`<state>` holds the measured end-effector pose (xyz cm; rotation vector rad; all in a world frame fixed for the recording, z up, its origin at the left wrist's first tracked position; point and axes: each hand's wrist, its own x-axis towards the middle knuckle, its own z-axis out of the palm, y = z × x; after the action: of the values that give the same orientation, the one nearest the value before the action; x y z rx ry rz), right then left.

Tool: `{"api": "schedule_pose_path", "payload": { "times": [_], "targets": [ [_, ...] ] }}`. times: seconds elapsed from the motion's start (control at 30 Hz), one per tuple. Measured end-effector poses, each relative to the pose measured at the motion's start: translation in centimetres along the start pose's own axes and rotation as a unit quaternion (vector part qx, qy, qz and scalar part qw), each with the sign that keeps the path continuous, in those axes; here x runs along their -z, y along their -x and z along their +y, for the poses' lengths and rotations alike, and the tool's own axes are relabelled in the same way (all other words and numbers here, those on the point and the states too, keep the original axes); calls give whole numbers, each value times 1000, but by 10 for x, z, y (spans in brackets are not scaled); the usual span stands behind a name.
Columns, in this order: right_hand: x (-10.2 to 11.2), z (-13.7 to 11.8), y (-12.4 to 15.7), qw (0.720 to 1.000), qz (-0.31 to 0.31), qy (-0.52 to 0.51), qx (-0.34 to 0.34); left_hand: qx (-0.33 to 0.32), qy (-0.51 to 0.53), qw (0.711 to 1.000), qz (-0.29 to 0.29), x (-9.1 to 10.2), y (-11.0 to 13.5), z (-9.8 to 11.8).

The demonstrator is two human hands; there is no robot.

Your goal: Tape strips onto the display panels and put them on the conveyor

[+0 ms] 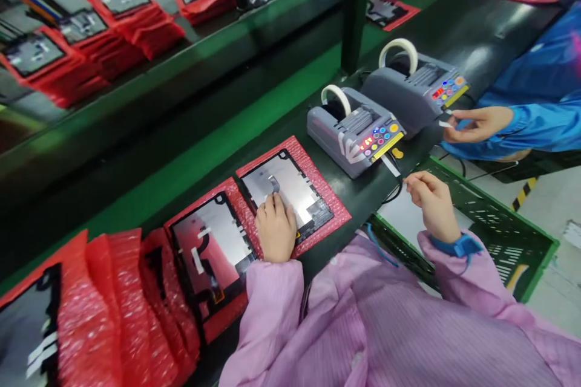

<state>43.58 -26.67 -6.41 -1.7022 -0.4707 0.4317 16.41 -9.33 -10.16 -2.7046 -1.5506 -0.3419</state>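
My left hand point(275, 230) lies on a flat panel point(290, 193) that sits on a red bubble-wrap sheet point(333, 205), its fingers curled down and pressed against the panel's surface. My right hand point(431, 199) hovers just right of a grey tape dispenser point(354, 130), fingers pinched at the end of a white tape strip point(391, 166) sticking out of the dispenser. A second panel point(211, 248) on red wrap lies to the left of my left hand.
A second tape dispenser point(417, 87) stands behind the first; a co-worker's hand point(476, 124) in a blue sleeve holds a strip by it. A green crate point(521, 236) sits at right. Red-wrapped panels point(113, 308) are stacked at left and on the far belt point(122, 12).
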Motion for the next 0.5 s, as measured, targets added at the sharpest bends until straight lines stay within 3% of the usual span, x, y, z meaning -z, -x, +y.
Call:
{"api": "schedule_pose_path", "payload": {
  "times": [0.1,0.3,0.5],
  "targets": [
    [13,17,-20,994,14,-70,-81,4,10,1000,15,-1,2,-1],
    [15,23,-38,980,23,-167,-106,1,43,998,48,-6,3,-4],
    [18,8,-84,968,122,-198,-94,-3,43,998,54,-11,5,-7]
  ]
}}
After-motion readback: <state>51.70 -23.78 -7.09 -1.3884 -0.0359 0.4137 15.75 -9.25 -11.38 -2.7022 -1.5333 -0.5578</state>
